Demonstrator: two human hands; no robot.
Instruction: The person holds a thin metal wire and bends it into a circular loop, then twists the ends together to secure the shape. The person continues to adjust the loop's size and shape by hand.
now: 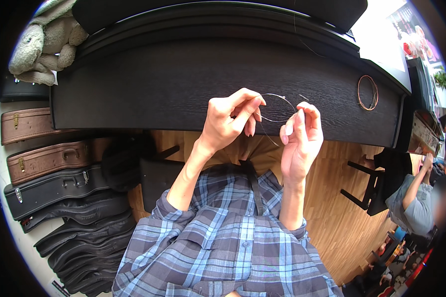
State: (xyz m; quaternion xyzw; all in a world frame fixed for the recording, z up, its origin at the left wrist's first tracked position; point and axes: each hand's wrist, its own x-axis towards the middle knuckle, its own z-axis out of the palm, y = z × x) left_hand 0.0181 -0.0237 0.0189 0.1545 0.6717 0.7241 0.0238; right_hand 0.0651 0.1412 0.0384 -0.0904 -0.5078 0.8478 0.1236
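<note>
Above the near edge of a long black wood-grained lid (148, 89), both my hands hold a thin metal string, apparently a guitar string (273, 94), bent into a small loop. My left hand (225, 121) pinches one side of the loop between thumb and fingers. On the other side, the fingertips of my right hand (301, 141) are closed on the string, palm turned up. One loose end hangs below the loop, and a short tip sticks out above my right fingers. A coiled copper-coloured string (377, 94) lies on the lid to the right.
A plush toy (49, 42) sits at the far left. Instrument cases (54, 161) and black soft bags (89, 235) line the left side. A black stool (366, 185) stands on the wooden floor (332, 218). Another person (414, 200) is at the right.
</note>
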